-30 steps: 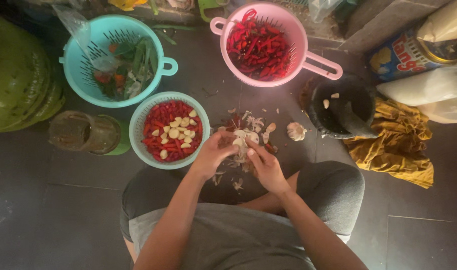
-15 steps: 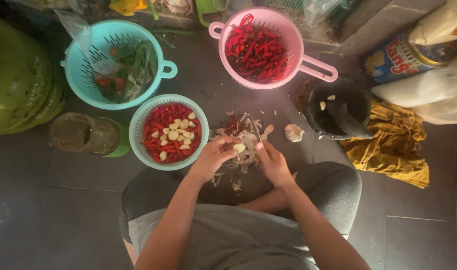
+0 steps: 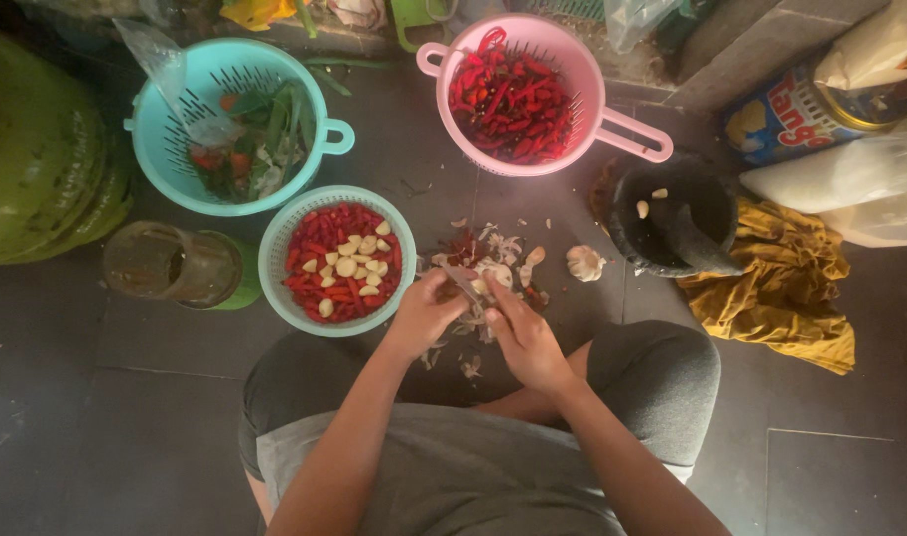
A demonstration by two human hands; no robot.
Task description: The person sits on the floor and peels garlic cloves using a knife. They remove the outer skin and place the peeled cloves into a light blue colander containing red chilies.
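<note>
Over the floor's heap of garlic peels (image 3: 498,260), the left hand (image 3: 424,316) pinches a garlic clove (image 3: 480,286) while the right hand (image 3: 525,339) grips a small knife (image 3: 463,283) against it.

Red chillies (image 3: 511,104) in a pink colander (image 3: 573,159), teal colander (image 3: 176,169), mustard-yellow cloth (image 3: 781,288), dark grey floor (image 3: 96,427).

Both hands (image 3: 478,318) peeling garlic (image 3: 490,286) beside chilli basket (image 3: 278,260).

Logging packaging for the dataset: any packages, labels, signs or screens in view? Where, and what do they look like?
Printed tin: top right, lying on its side; round, blue, with red and yellow print.
White sack: right edge, below the tin; plain.
Clear plastic bag: top edge, crumpled.
No signs or screens.
</note>
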